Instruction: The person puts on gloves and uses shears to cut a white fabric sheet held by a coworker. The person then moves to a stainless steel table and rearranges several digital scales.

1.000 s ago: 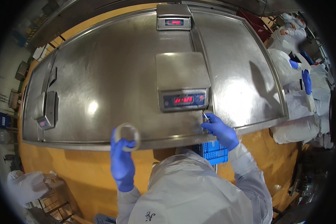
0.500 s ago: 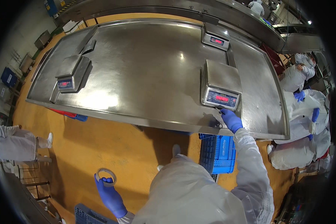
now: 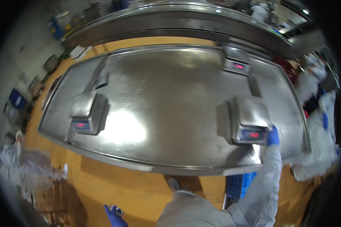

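Observation:
My left hand, in a blue glove, is low in the view over the orange floor. Its fingers are closed on a pale ring that looks like a roll of tape, now seen nearly edge-on. My right hand, gloved in blue as well, is at the right front corner of a steel bench scale with a lit red display. Blur and the scale's edge hide how its fingers lie. That scale sits at the right of a large steel table.
A second scale is behind at the far right, and a third scale at the left. Below the table's front edge is a blue crate. A conveyor runs along the back. People in white stand at both sides.
The whole view has shifted, with the table lower in it. My right hand has gone from the scale's front edge to its right front corner. The ring in my left hand has turned.

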Action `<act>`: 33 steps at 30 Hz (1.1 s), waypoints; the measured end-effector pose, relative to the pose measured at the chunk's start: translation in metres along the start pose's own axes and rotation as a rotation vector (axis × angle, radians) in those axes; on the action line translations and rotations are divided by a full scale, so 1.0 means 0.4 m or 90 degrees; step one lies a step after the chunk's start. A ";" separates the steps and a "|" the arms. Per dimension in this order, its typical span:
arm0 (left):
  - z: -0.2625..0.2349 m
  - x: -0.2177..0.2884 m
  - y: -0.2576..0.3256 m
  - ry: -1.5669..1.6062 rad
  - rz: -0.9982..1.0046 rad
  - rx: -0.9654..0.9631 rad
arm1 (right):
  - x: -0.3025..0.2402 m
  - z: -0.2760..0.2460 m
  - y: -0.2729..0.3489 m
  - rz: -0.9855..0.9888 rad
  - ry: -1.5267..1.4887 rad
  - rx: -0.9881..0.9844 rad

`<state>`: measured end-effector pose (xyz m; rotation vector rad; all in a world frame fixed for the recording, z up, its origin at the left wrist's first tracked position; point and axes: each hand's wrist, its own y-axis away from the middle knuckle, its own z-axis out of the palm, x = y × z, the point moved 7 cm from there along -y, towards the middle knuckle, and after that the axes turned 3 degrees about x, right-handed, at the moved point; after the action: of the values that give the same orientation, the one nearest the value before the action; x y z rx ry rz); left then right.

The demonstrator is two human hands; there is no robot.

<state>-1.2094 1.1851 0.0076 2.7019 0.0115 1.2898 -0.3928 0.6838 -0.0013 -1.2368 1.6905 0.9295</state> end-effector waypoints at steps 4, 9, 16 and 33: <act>-0.065 -0.287 -0.024 0.126 -0.239 0.066 | 0.208 -0.095 -0.130 0.020 0.192 0.083; -0.034 -0.457 -0.041 0.065 -0.309 -0.083 | 0.255 -0.177 -0.219 0.121 0.012 0.131; 0.127 -0.318 -0.265 0.156 -0.241 -0.236 | 0.056 -0.032 -0.309 0.000 -0.030 0.025; 0.185 -0.124 -0.357 -0.230 0.136 -0.480 | -0.197 -0.004 -0.088 -0.177 -0.097 0.110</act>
<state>-1.1754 1.3133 -0.0958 2.2424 -0.6725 0.6250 -0.3454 0.7017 0.0686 -1.2148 1.4054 0.6764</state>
